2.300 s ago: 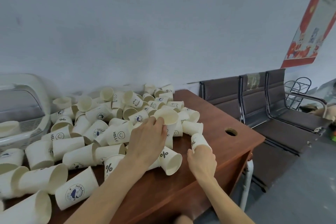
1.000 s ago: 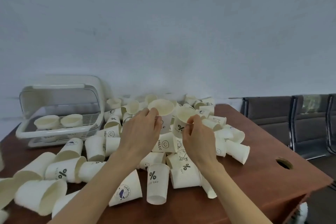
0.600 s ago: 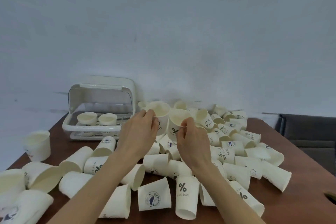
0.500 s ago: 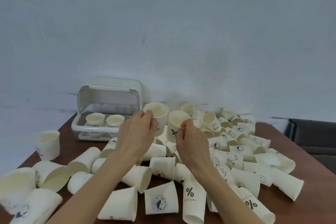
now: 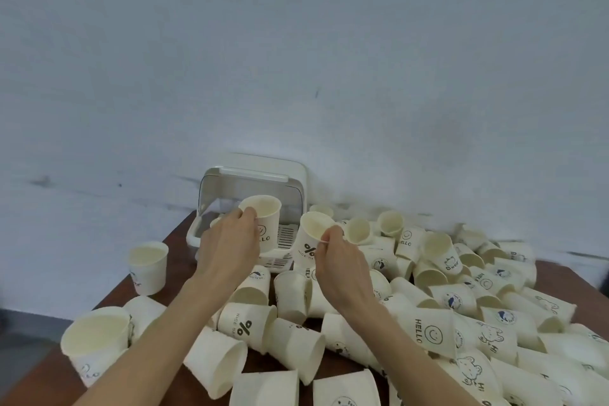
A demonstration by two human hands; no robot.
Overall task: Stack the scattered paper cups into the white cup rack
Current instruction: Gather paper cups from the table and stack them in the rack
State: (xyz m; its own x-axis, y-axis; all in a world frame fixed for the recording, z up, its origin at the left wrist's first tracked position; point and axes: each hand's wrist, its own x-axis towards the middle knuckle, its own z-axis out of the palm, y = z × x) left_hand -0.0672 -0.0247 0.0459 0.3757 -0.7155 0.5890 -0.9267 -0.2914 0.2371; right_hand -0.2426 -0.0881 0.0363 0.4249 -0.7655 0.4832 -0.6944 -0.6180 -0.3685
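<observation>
Brown bench point(image 5: 49, 369) against a pale wall point(image 5: 296, 59). Loose paper cups point(image 5: 461, 313) cover most of its surface, mostly tipped on their sides, piled toward the right edge; a few stand upright near the left edge. White cup rack point(image 5: 257, 181) sits at the far edge, lid raised. Left hand point(image 5: 229, 249) grips an upright "HELLO" cup point(image 5: 265, 224) by the rim, in front of the rack opening. Right hand point(image 5: 342, 265) pinches the rim of a "%" cup point(image 5: 309, 241), tilted, just beside the rack.
</observation>
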